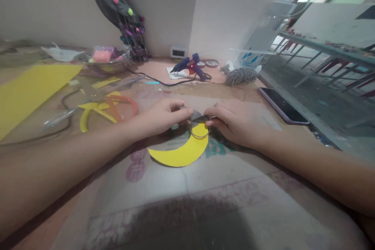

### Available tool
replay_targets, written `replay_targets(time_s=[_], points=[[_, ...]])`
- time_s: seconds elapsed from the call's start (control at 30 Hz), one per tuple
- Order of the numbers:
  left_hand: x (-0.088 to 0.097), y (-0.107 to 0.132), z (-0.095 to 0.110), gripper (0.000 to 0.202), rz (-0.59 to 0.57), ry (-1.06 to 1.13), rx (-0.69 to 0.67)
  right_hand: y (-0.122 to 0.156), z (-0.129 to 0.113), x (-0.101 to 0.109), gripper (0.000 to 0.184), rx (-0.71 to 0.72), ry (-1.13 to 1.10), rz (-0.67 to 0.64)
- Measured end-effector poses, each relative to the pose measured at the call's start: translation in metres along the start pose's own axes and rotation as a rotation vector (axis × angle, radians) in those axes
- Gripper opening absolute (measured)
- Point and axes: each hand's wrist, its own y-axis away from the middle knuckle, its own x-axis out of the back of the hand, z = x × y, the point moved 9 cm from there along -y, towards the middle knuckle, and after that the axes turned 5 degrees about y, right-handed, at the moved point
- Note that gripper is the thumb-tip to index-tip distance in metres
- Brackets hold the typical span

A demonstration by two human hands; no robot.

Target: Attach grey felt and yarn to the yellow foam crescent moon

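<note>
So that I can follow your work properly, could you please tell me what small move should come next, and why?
I would probably draw the gray strand snug: it curves loosely across the yellow crescent, just below the gray piece at its upper end, where the left hand and right hand are pinching.

On the near side of the yellow crescent (183, 156), the printed sheet (164, 187) leaves room for a hand to pass. The left hand (172, 115) and right hand (227, 119) crowd its far end. Farther beyond it stand the glue gun (189, 63) and cable (172, 84); leftward, an orange handle (135, 105); rightward, the phone (283, 105).
</note>
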Motion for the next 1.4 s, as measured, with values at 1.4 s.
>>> replay_targets(time_s=[1.4], points=[[-0.007,-0.001,0.000,0.028,0.001,0.141,-0.075,-0.087,0.049,-0.041,0.039,-0.351,-0.580,0.010]])
